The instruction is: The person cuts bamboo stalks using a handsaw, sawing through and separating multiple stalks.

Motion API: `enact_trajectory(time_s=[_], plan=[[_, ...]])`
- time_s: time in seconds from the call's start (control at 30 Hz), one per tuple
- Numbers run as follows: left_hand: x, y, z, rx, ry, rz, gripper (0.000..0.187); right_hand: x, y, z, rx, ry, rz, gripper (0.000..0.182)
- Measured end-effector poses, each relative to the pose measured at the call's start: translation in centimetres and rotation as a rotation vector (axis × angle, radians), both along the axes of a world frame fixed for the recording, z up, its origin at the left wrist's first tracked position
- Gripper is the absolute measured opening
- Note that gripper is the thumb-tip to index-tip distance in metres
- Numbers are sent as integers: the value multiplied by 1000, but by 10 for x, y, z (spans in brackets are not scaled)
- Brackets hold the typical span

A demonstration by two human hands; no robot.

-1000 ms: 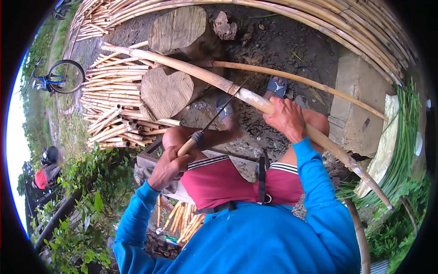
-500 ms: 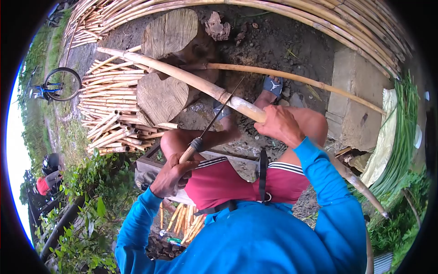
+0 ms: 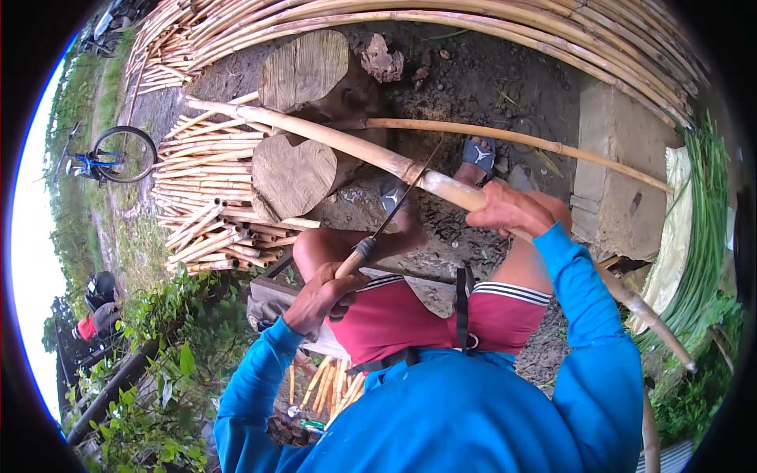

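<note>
My left hand (image 3: 322, 299) is closed round the wooden handle of a long, narrow-bladed knife (image 3: 383, 227) with a dark wrap where blade meets handle. Its blade slants up and away, crossing a thick bamboo pole (image 3: 335, 142) right by a node. My right hand (image 3: 514, 210) grips this pole just to the right of the blade, above my right knee. From there the pole runs up left over two cut logs, the nearer log (image 3: 293, 175) and the farther log (image 3: 306, 71). Its other end passes under my right forearm and sticks out at the lower right.
Short bamboo pieces (image 3: 206, 185) are piled left of the logs. A thinner pole (image 3: 473, 129) lies beyond my feet. Long bamboo poles (image 3: 441, 17) curve across the back. A concrete block (image 3: 619, 169) and green strips (image 3: 702, 209) are at right, a bicycle (image 3: 124, 154) far left.
The whole view has shifted slightly. My right hand and the pole have moved a little to the right, and the blade crosses slightly right of the node. Both grips are the same.
</note>
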State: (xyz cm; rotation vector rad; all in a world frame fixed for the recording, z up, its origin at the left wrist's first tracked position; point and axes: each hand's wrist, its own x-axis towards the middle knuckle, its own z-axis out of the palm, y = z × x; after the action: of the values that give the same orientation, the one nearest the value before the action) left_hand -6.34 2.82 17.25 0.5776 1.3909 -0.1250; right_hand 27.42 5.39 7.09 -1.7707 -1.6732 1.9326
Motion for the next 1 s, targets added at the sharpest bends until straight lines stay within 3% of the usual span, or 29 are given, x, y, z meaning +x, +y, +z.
enact_trajectory(time_s=[0.1, 0.13, 0.23, 0.3, 0.37, 0.43, 0.5, 0.57, 0.6, 0.63, 0.67, 0.77, 0.83, 1.0], plan=[[18, 7, -9, 35, -83, 27, 20, 25, 26, -9, 111, -69, 131, 44], [22, 9, -17, 36, -101, 44, 21, 23, 34, -2, 47, -186, 106, 39], [34, 14, -30, 4, -125, 58, 23, 33, 38, -7, -31, -165, 61, 34], [41, 13, -31, -7, -109, 40, 24, 29, 13, -28, 73, -59, -279, 34], [41, 7, -32, -12, -79, 56, 25, 31, 3, -50, 187, 86, -241, 35], [36, 2, -37, -33, -68, 79, 24, 32, 7, -55, 128, -123, 1, 39], [34, -2, -38, -70, -55, 83, 23, 27, 0, -56, 260, -149, -77, 42], [35, -4, -39, -61, -36, 116, 22, 20, 21, -36, -35, -229, 127, 44], [35, -4, -37, -68, -35, 122, 21, 22, 11, -59, 151, -213, 122, 43], [33, -3, -34, -75, -33, 114, 21, 24, -7, -98, 143, -212, 115, 43], [31, -2, -32, -75, -34, 110, 21, 27, -27, -143, 373, -182, 20, 42], [34, 2, -30, -99, -34, 130, 21, 21, -2, -87, 324, -197, -6, 40], [34, -1, -38, -145, -56, 164, 20, 18, 12, -51, 39, -188, 104, 40], [33, -19, -15, -41, 61, 101, 20, 18, 18, -42, -44, -188, 79, 39]])
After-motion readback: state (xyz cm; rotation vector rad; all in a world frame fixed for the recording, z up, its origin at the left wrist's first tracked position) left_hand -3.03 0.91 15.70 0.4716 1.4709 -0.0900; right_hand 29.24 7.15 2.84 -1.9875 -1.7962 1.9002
